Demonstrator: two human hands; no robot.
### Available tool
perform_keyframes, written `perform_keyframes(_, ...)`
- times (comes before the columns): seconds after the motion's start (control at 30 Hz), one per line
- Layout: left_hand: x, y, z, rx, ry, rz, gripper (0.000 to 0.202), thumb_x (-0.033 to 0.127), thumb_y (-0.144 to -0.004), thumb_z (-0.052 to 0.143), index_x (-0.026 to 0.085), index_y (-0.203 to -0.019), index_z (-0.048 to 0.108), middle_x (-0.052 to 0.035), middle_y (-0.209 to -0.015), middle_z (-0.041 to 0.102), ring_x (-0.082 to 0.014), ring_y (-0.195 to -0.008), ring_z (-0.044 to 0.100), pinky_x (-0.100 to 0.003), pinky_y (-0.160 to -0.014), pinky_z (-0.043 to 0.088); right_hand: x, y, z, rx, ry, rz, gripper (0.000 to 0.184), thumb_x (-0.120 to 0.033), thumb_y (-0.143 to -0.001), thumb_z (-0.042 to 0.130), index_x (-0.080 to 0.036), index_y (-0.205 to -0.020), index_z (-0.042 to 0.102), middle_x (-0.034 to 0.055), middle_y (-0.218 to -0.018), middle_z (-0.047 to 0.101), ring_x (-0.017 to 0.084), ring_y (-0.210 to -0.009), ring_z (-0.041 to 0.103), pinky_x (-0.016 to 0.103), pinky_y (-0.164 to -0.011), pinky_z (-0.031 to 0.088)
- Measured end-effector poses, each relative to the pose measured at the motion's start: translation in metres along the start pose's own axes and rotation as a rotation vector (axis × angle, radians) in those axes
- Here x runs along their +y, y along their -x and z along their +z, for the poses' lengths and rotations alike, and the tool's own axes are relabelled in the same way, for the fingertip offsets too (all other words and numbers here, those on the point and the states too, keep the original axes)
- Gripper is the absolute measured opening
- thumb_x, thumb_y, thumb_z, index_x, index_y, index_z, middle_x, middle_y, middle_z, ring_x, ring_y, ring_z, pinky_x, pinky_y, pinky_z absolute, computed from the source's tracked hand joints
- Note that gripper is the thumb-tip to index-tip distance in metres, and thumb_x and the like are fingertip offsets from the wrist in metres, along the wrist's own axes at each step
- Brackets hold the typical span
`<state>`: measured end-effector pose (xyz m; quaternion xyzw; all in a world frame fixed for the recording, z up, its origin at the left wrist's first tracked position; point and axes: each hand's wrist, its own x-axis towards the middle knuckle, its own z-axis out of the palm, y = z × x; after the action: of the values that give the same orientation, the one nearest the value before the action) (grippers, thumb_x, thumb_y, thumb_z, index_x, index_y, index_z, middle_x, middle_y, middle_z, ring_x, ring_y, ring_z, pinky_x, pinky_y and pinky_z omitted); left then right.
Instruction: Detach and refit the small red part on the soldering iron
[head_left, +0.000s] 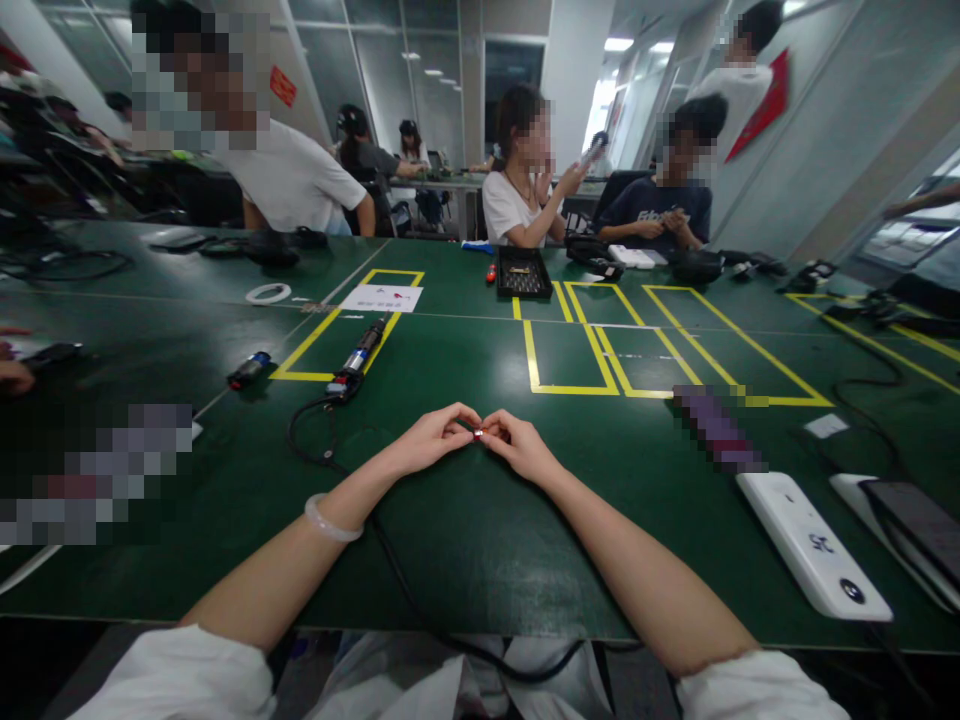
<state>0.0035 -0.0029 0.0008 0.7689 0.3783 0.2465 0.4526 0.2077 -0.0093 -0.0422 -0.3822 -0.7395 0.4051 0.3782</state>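
My left hand point(439, 440) and my right hand point(517, 443) meet over the middle of the green table. Between their fingertips they pinch a small red piece with a shiny spot point(478, 435); its exact kind is too small to tell. Both hands are closed on it, and the fingers hide part of it. To the left of my left hand lies a slim dark cylindrical tool point(361, 352) with a black cable, which looks like an electric screwdriver. A short black-and-blue cylindrical item point(250, 370) rests farther left.
Yellow tape outlines point(574, 390) mark the table. A black tray point(523, 290) with small parts stands toward the far side, near a printed paper sheet point(382, 298). At right lie a white power bank point(814, 545) and a phone point(716, 428). Several people sit or stand beyond.
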Motion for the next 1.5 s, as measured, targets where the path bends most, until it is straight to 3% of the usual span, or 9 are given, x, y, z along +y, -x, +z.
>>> perform_keyframes(0.23,0.011,0.002,0.008,0.11,-0.315,0.139,0.02,0.032,-0.087,0.054,0.021,-0.102,0.061,-0.0042,-0.099,0.062,-0.0166,-0.088,0.061,-0.03,-0.081,0.049,0.005,-0.002,0.0,-0.002,-0.119,0.051,0.024,-0.04,-0.091,0.052,-0.017,-0.088,0.058,-0.0009,-0.069,0.063,0.012,-0.065,0.058,0.023,-0.065,0.044)
perform_keyframes(0.57,0.012,0.002,0.007,0.129,-0.276,0.139,0.02,0.033,-0.088,0.053,0.021,-0.102,0.061,-0.0033,-0.098,0.066,-0.0163,-0.09,0.062,-0.028,-0.082,0.049,0.005,-0.004,0.002,-0.007,-0.288,0.061,0.023,-0.04,-0.088,0.057,-0.017,-0.089,0.054,0.0001,-0.072,0.062,0.012,-0.067,0.059,0.026,-0.068,0.047)
perform_keyframes(0.73,0.012,0.002,0.008,0.15,-0.32,0.102,0.02,0.035,-0.087,0.055,0.02,-0.097,0.064,-0.0034,-0.092,0.068,-0.0169,-0.084,0.064,-0.028,-0.077,0.049,0.001,-0.002,0.001,0.004,-0.213,0.047,0.028,-0.038,-0.083,0.064,-0.019,-0.1,0.053,-0.0012,-0.078,0.061,0.011,-0.065,0.054,0.022,-0.061,0.043)
perform_keyframes(0.87,0.011,0.002,0.002,0.091,-0.302,0.094,0.026,0.041,-0.089,0.051,0.021,-0.1,0.063,-0.0027,-0.096,0.069,-0.0173,-0.088,0.065,-0.028,-0.08,0.049,-0.002,-0.001,0.0,-0.012,-0.154,0.045,0.021,-0.037,-0.085,0.062,-0.018,-0.093,0.056,-0.0008,-0.079,0.06,0.011,-0.066,0.052,0.023,-0.062,0.042)
perform_keyframes(0.93,0.007,0.001,-0.008,0.132,-0.382,0.083,0.032,0.045,-0.092,0.045,0.021,-0.106,0.062,-0.0034,-0.103,0.068,-0.0185,-0.095,0.064,-0.03,-0.085,0.048,-0.003,-0.001,-0.001,-0.01,-0.15,0.051,0.021,-0.036,-0.085,0.061,-0.018,-0.093,0.057,-0.0008,-0.079,0.06,0.011,-0.066,0.052,0.023,-0.062,0.042)
perform_keyframes(1.03,-0.01,0.003,-0.039,0.371,-0.68,-0.017,0.042,0.048,-0.091,0.043,0.02,-0.121,0.057,-0.009,-0.125,0.059,-0.025,-0.115,0.055,-0.038,-0.099,0.041,-0.004,-0.001,-0.001,-0.006,-0.136,0.05,0.021,-0.036,-0.084,0.061,-0.017,-0.093,0.058,-0.0013,-0.077,0.058,0.01,-0.064,0.05,0.023,-0.061,0.042)
perform_keyframes(1.17,-0.046,0.021,-0.096,0.703,-1.028,-0.369,0.066,0.05,-0.086,0.049,0.012,-0.139,0.04,-0.0205,-0.147,0.037,-0.0374,-0.133,0.035,-0.049,-0.106,0.031,-0.005,-0.001,-0.001,-0.007,-0.102,0.045,0.019,-0.033,-0.082,0.064,-0.016,-0.089,0.059,-0.0024,-0.072,0.056,0.01,-0.063,0.049,0.022,-0.06,0.041)
perform_keyframes(1.3,-0.076,0.04,-0.137,0.599,-0.971,-0.671,0.071,0.06,-0.084,0.043,0.012,-0.136,0.042,-0.0232,-0.131,0.052,-0.0397,-0.117,0.051,-0.049,-0.089,0.044,-0.003,-0.002,0.0,0.0,-0.101,0.046,0.018,-0.03,-0.08,0.064,-0.016,-0.09,0.059,-0.0028,-0.07,0.056,0.01,-0.062,0.05,0.023,-0.06,0.041)
perform_keyframes(1.5,-0.084,0.039,-0.148,0.53,-0.954,-0.673,0.068,0.061,-0.083,0.043,0.017,-0.134,0.046,-0.0194,-0.131,0.053,-0.0377,-0.112,0.055,-0.045,-0.081,0.048,-0.004,-0.002,0.001,0.003,-0.104,0.053,0.018,-0.031,-0.08,0.064,-0.016,-0.09,0.058,-0.0026,-0.071,0.056,0.01,-0.062,0.05,0.022,-0.058,0.041)
